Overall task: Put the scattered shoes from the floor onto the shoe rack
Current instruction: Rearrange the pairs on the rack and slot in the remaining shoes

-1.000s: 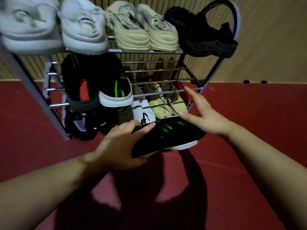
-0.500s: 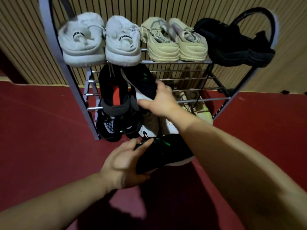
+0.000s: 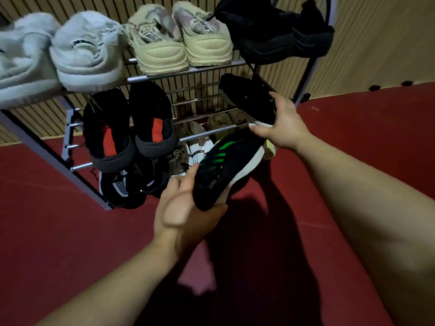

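Note:
My left hand (image 3: 188, 208) grips the heel end of a black sneaker with green stripes (image 3: 221, 170), held tilted in front of the rack's middle shelf. My right hand (image 3: 280, 123) holds its matching black sneaker (image 3: 247, 97) at the right end of the middle shelf. The metal shoe rack (image 3: 202, 135) has three tiers. A black pair with red insoles (image 3: 131, 128) sits on the left of the middle tier.
The top tier carries white fluffy slippers (image 3: 87, 52), a beige pair (image 3: 181, 41) and a black pair (image 3: 277, 36). More shoes fill the bottom tier (image 3: 127, 184). Red floor (image 3: 353, 128) surrounds the rack; a slatted wall (image 3: 376, 31) is behind.
My right hand has carried the matching black sneaker from the middle of the shelf to its right end. My left hand has raised and tilted the green-striped sneaker toward the shelf.

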Demonstrator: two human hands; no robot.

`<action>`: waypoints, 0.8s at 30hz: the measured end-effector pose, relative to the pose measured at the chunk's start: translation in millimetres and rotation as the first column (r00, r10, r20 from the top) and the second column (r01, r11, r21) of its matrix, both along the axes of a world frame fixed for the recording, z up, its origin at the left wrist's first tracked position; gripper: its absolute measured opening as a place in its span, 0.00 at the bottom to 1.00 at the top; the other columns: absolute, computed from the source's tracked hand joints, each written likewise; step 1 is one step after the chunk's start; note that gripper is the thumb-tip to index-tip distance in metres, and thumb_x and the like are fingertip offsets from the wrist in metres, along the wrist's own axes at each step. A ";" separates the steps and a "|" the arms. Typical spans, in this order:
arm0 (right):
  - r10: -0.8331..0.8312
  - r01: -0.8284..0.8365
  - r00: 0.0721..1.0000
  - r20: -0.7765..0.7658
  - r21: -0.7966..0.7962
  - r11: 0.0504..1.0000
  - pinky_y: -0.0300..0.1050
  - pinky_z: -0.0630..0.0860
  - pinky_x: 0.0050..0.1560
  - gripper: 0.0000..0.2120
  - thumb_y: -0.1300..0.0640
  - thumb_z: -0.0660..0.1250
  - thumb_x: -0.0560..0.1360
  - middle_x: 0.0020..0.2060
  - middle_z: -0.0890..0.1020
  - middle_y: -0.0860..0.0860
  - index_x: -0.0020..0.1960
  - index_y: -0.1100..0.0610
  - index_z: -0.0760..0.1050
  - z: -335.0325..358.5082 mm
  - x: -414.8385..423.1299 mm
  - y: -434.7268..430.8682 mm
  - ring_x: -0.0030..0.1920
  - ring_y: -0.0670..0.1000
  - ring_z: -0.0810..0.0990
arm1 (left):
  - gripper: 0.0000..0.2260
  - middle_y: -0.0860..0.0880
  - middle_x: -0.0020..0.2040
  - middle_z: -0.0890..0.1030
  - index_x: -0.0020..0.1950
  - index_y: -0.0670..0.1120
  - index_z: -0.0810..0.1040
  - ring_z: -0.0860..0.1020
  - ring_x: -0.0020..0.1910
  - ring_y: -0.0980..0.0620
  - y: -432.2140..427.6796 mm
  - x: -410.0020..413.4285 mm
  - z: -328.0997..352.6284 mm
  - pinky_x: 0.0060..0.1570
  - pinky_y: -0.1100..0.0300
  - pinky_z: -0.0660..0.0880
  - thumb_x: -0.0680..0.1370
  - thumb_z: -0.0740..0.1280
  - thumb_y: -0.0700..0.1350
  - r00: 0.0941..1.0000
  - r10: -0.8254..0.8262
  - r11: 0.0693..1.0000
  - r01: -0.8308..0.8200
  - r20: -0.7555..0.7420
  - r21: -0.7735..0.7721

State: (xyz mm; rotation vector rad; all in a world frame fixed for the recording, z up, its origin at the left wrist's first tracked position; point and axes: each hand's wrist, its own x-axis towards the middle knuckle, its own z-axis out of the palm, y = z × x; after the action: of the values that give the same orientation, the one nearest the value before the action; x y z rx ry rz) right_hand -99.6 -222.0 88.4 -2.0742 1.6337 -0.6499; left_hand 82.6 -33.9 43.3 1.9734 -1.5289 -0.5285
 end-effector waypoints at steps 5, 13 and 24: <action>-0.048 0.049 0.998 0.049 -0.029 0.998 0.48 0.61 0.71 0.42 0.48 0.73 0.69 0.72 0.61 0.56 0.75 0.54 0.54 -14.6 -5.7 -19.2 0.71 0.57 0.63 | 0.41 0.51 0.61 0.69 0.74 0.58 0.58 0.70 0.63 0.50 -20.3 -17.5 6.5 0.61 0.60 0.66 0.65 0.71 0.64 0.991 0.136 0.990 -0.135 0.022 -0.032; -0.129 0.133 0.983 0.134 -0.020 0.991 0.51 0.63 0.70 0.40 0.48 0.74 0.69 0.72 0.61 0.56 0.74 0.52 0.57 -24.2 -36.2 -47.9 0.70 0.59 0.63 | 0.45 0.46 0.65 0.67 0.75 0.54 0.57 0.67 0.66 0.44 -38.0 -14.3 21.4 0.64 0.55 0.65 0.63 0.72 0.63 0.949 0.314 0.949 -0.314 0.001 0.013; 0.004 0.003 0.991 0.133 -0.056 0.998 0.49 0.61 0.69 0.44 0.49 0.74 0.69 0.73 0.58 0.54 0.76 0.51 0.52 -49.6 -5.2 -35.4 0.71 0.57 0.61 | 0.42 0.40 0.70 0.61 0.76 0.51 0.55 0.61 0.70 0.40 -159.3 -45.2 43.8 0.66 0.47 0.62 0.68 0.70 0.63 0.901 0.432 0.885 -0.411 -0.053 0.219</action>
State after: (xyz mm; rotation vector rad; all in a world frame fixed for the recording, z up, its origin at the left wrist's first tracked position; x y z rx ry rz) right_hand -104.9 -257.5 38.8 -2.0227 1.5570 -0.8240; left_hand 37.4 -193.2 87.1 2.3125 -0.9668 -0.6024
